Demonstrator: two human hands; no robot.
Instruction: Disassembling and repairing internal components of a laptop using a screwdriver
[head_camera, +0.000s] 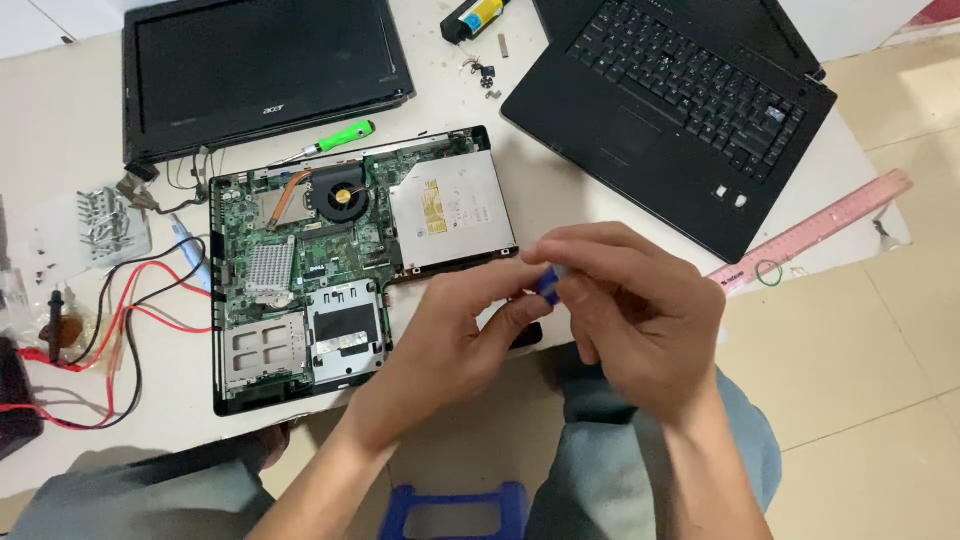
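Observation:
My left hand (455, 335) and my right hand (630, 310) meet in front of me, above the near edge of the table. Both pinch one small blue object (547, 284) between their fingertips; most of it is hidden by the fingers, so I cannot tell what it is. Just to the left lies an opened laptop base (340, 260) with its green circuit board, a round fan (340, 195), a silver heatsink and a silver optical drive (452, 208) showing. My left wrist hangs over the base's near right corner.
A detached black laptop screen (260, 70) lies at the back left, a whole black laptop (680, 110) at the back right. A green-handled screwdriver (335, 138), red and black test leads (120, 320), a pink ruler (815, 232) and small screws surround them. A blue stool (455, 505) stands between my knees.

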